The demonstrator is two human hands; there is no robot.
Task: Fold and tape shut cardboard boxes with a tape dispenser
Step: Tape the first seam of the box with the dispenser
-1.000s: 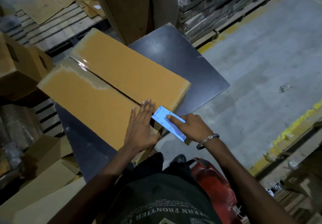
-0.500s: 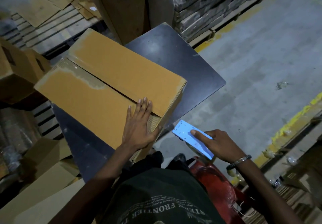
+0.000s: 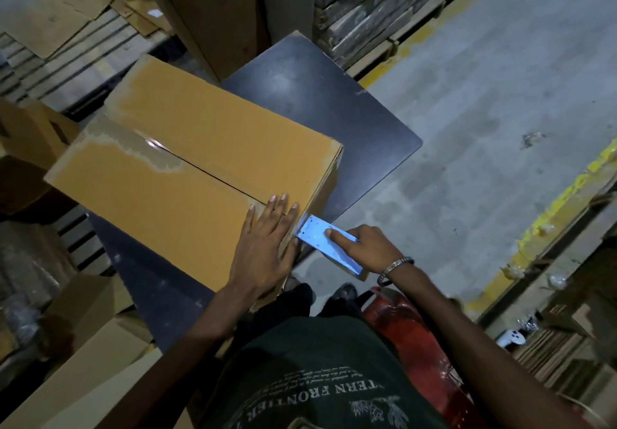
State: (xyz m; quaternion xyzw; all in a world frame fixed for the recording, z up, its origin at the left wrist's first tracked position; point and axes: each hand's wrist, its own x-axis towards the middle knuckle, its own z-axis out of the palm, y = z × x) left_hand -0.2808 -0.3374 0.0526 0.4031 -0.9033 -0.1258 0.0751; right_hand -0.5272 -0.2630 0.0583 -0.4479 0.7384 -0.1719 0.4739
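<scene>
A long brown cardboard box (image 3: 213,148) lies on a dark table (image 3: 320,101), its two top flaps closed along a centre seam. Old tape remnants show at the far end of the seam. My left hand (image 3: 263,248) presses flat on the near end of the box, fingers straight across the seam. My right hand (image 3: 364,248) grips a light blue tape dispenser (image 3: 329,243), index finger laid along its top. The dispenser's front edge sits at the box's near corner, just right of my left fingertips.
A tall carton (image 3: 213,11) stands behind the table. Flat cardboard and pallets (image 3: 60,28) fill the far left, more boxes (image 3: 30,148) the left and near left. A wrapped pallet stack (image 3: 377,1) is at the back right. A red object (image 3: 410,331) stands by my legs.
My right hand, drawn back to the right with the dispenser half a second ago, has returned to the box's near end. My left hand stayed pressed on the flaps.
</scene>
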